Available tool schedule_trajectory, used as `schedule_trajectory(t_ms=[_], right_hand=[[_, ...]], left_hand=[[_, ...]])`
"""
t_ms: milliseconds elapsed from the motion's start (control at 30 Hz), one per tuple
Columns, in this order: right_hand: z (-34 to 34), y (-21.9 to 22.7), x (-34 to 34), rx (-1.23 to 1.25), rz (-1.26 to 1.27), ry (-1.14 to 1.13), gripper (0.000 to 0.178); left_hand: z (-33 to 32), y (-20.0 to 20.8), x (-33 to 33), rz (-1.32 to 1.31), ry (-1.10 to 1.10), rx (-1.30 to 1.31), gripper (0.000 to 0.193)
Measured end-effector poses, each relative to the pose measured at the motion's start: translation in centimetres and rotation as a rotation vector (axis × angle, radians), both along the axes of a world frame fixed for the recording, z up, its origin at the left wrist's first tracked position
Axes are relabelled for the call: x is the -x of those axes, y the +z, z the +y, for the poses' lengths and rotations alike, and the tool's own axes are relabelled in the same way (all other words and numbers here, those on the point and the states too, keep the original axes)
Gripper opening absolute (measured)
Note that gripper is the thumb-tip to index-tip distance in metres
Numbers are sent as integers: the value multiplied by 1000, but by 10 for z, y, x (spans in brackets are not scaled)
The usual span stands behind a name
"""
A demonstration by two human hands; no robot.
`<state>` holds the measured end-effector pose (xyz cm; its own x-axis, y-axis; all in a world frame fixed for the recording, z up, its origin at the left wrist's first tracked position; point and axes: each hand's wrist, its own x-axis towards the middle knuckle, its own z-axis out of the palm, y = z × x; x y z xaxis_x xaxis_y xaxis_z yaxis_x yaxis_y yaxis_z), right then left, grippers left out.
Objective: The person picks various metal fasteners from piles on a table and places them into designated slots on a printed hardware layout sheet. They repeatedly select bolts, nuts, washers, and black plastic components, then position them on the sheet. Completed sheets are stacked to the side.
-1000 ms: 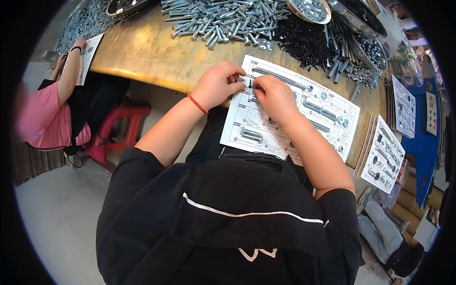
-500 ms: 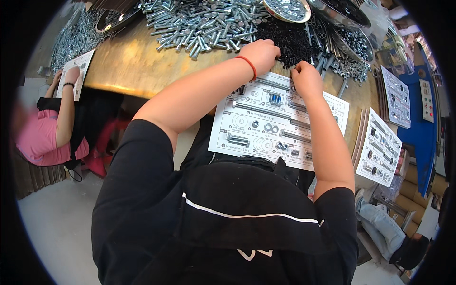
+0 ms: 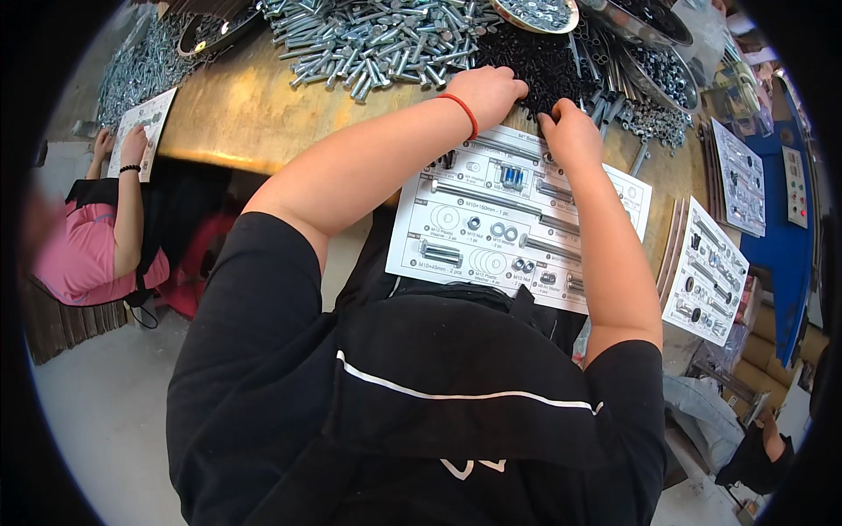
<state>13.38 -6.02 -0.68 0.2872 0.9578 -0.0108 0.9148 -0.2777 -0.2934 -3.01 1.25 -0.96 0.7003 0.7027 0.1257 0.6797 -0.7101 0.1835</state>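
Observation:
My left hand [image 3: 491, 93], with a red cord on its wrist, reaches the near edge of a pile of small black screws [image 3: 526, 54]. Its fingers curl down into the pile and hide whatever they hold. Just to the right, my right hand [image 3: 572, 133] is above the top edge of a printed card [image 3: 452, 232]. Thumb and fingertips come together there, beside the black pile; anything between them is too small to make out. The white card carries bolts, nuts and washers in rows, among them long silver bolts and a group of blue-tipped screws. It lies tilted against the table edge before me.
Silver bolts [image 3: 377, 39] are heaped on the wooden table [image 3: 224, 123]. Behind the black pile stands a bowl of washers [image 3: 539, 13]; metal bowls of parts [image 3: 662, 74] are at right. More filled cards [image 3: 706, 272] lean there. A person in pink [image 3: 96, 241] works at left.
My left hand has shifted slightly right and up over the black pile. My right hand has moved slightly right and up, with its fingers still together. The card appears a little farther right.

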Motion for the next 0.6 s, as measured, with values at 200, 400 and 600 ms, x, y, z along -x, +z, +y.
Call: schedule_trajectory(t_ms=[200,400,600], right_hand=[[3,-6,-6,7,-29,44,21],[0,-13,-12,-173,61,124,14],[5,-7,-17,-83,31,146,14]], left_hand=[[0,10,-3,67,21,37,18],[2,6,14,-158,26,52,14],[-5,25,54,-562,175,281,17]])
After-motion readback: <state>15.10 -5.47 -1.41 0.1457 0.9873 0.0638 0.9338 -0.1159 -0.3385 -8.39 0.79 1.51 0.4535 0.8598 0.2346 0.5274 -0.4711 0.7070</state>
